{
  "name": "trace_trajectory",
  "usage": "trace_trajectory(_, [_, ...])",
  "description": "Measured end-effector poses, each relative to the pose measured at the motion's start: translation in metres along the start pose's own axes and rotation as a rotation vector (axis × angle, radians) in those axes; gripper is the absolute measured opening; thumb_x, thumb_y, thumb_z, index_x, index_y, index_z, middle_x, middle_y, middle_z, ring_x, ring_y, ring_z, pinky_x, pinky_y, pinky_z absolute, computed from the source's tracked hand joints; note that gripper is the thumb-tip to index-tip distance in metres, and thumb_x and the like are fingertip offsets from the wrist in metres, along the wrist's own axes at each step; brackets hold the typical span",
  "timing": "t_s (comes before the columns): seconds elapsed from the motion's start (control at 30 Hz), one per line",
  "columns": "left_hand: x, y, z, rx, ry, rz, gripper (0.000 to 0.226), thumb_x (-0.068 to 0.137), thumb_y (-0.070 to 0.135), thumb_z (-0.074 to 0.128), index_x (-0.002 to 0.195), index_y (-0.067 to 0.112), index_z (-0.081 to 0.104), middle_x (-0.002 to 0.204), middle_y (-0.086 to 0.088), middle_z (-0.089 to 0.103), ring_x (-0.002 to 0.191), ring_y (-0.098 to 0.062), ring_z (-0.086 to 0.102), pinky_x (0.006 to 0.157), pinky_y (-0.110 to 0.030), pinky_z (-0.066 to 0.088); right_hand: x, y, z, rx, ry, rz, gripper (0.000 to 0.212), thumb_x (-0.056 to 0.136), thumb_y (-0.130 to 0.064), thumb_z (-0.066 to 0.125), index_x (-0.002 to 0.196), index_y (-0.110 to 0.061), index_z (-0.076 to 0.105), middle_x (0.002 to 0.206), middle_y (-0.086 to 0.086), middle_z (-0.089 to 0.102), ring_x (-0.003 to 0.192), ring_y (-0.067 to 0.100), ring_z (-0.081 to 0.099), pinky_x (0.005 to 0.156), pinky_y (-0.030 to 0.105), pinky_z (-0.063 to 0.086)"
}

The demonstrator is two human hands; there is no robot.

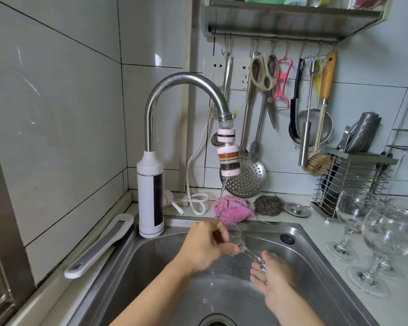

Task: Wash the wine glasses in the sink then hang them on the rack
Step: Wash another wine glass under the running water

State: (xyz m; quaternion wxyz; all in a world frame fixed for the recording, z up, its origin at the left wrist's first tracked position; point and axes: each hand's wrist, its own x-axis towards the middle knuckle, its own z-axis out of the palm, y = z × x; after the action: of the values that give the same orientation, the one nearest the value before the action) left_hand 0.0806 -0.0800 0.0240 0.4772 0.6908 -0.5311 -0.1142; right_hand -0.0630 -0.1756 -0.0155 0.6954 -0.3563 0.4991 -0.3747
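Glass: one wine glass (240, 241) in left hand (203, 248)'s curled grip, right hand (273, 278)'s hold unclear, three glasses (386, 234) aside.

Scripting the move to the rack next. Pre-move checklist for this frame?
1. Left hand grip on glass bowl: ok, fingers curled round it.
2. Right hand at the foot: cannot tell, blurred.
3. Stream reaching the glass rim: ok.
4. Glass over sink: ok.
5. Counter glasses upright, apart from both hands: ok.
6. Glass rinsed clean: cannot tell.
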Motion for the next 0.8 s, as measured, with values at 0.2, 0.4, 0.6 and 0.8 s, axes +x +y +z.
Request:
trace_trajectory(0.2, [0.000,0.000,0.001,-0.278,-0.132,-0.158,0.013,0.085,0.013,0.082,0.083,0.026,0.078,0.080,0.007,0.078,0.074,-0.003,0.071,0.060,-0.012,0.049,0.004,-0.001,0.002,0.094,-0.019,-0.053,0.010,0.103,-0.016,0.050,0.109,-0.015,0.057,0.117,0.011,0.059,0.114,0.034,0.059,0.102,0.049,0.045])
trace_trajectory(0.4, [0.006,-0.002,-0.007,-0.251,0.092,-0.125,0.029,0.060,0.016,0.098,0.065,0.015,0.070,0.067,0.001,0.070,0.060,-0.013,0.060,0.061,-0.024,0.046,0.003,-0.002,0.003,0.132,-0.024,-0.087,0.011,0.104,-0.015,0.047,0.107,-0.016,0.057,0.114,0.012,0.061,0.111,0.030,0.059,0.097,0.047,0.047])
trace_trajectory(0.6, [0.000,0.008,0.004,-0.395,-0.106,-0.184,0.007,0.087,0.007,0.079,0.090,0.010,0.073,0.074,0.004,0.074,0.061,-0.001,0.065,0.054,-0.012,0.047,0.005,-0.005,0.001,0.159,-0.001,-0.125,0.012,0.102,-0.014,0.049,0.107,-0.017,0.060,0.111,0.011,0.064,0.110,0.023,0.056,0.096,0.041,0.044])
trace_trajectory(0.8, [0.000,0.011,-0.008,-0.368,-0.115,-0.059,0.010,0.083,-0.003,0.080,0.081,0.005,0.074,0.072,0.006,0.074,0.062,-0.003,0.068,0.052,-0.011,0.048,0.001,0.001,0.004,0.043,-0.101,-0.038,0.015,0.099,-0.015,0.057,0.085,-0.009,0.057,0.105,0.027,0.063,0.115,0.035,0.061,0.097,0.046,0.050])
